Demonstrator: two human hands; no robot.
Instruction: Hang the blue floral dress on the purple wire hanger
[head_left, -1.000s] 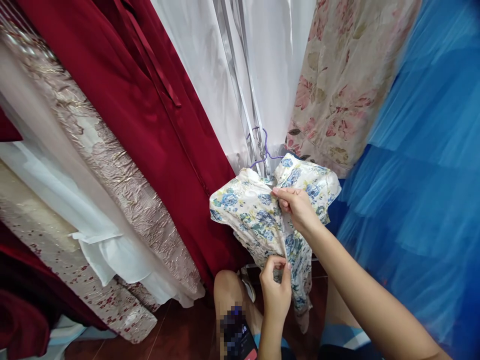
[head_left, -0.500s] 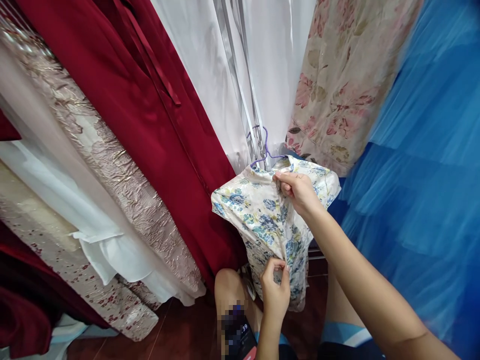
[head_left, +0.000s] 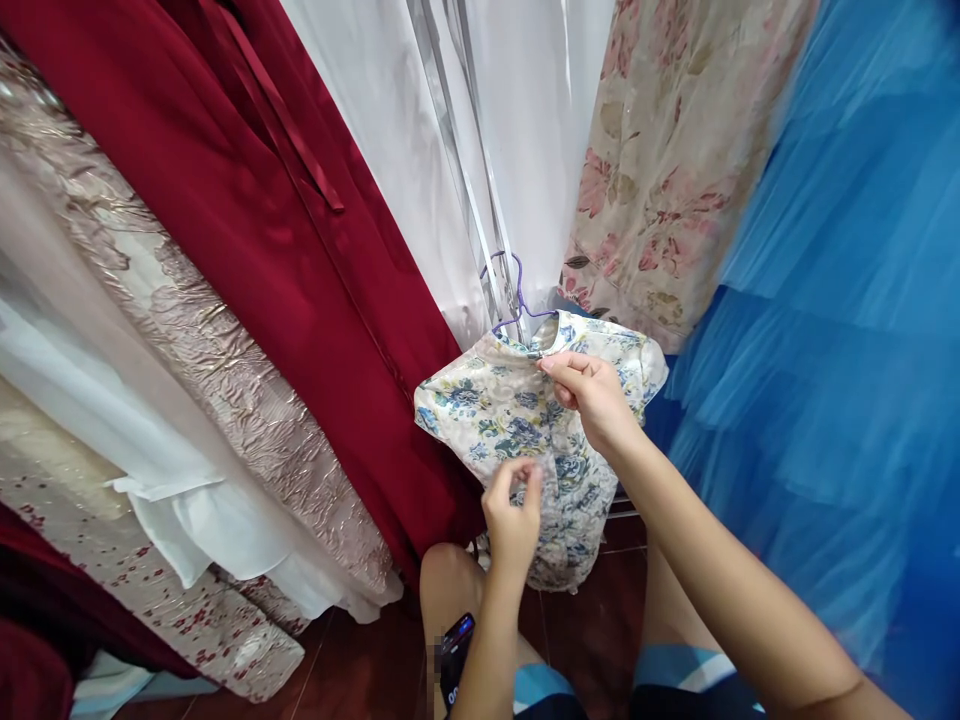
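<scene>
A white blouse [head_left: 517, 415] with blue and yellow flowers hangs on a purple hanger [head_left: 519, 285]. Thumb and fingers of my right hand [head_left: 592, 395] are pinched at the front of its neckline, where a small dark detail shows by the fingertips. Lower on the front, my left hand [head_left: 512, 505] is closed in a pinch on the blouse cloth; the exact bit between its fingertips is hidden. The lower part of the blouse hangs in folds behind my left wrist.
Long garments hang all round: a dark red dress [head_left: 330, 290], a white one [head_left: 375, 100], a pink-flowered one [head_left: 667, 200], a blue tulle one [head_left: 810, 300] and a beige textured one [head_left: 300, 450]. A phone [head_left: 456, 655] rests on my thigh above the reddish tiled floor [head_left: 352, 655].
My left hand has moved up and left along the blouse front. The cloth, drawn into a taut ridge before, now hangs looser and rounder. My right hand stays at the neckline.
</scene>
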